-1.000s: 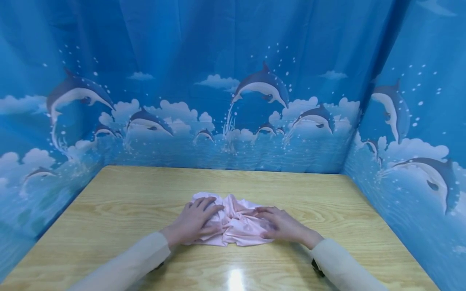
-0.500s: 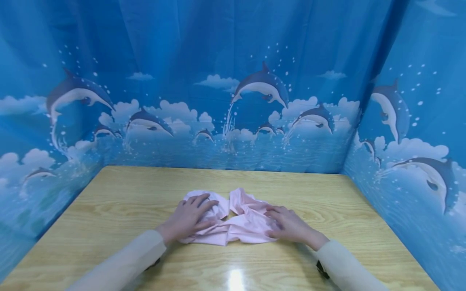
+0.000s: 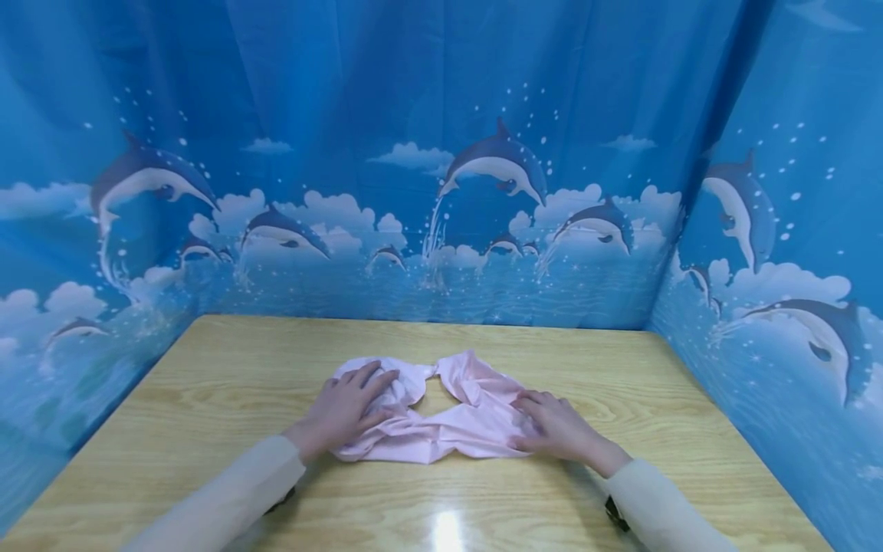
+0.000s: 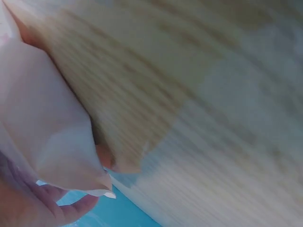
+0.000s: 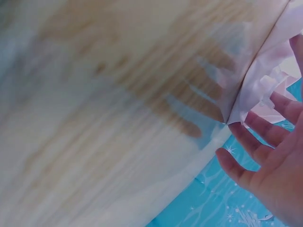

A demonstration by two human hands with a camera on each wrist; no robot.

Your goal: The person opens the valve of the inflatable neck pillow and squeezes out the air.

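Note:
A crumpled light pink cloth (image 3: 476, 414) lies on the wooden table, its folds forming a ring around a bare gap where the wood shows through. My left hand (image 3: 343, 406) rests on its left part with the fingers spread over the fabric. On the opposite side my right hand (image 3: 562, 431) touches the right part with loosely bent, separated fingers. In the left wrist view a fold of the cloth (image 4: 52, 118) covers much of the hand. The right wrist view shows fingertips against the hanging edge of the cloth (image 5: 255, 90), with the palm uncovered.
The wooden table (image 3: 262, 360) reaches back to a blue curtain (image 3: 386, 92) printed with dolphins, which also runs along both sides. A bright light reflection lies on the near tabletop. A dark band (image 3: 616, 514) shows below the right sleeve.
My hands have moved apart, the left one leftward and the right one slightly rightward. The bunched cloth has spread with them, and a gap has opened in its middle.

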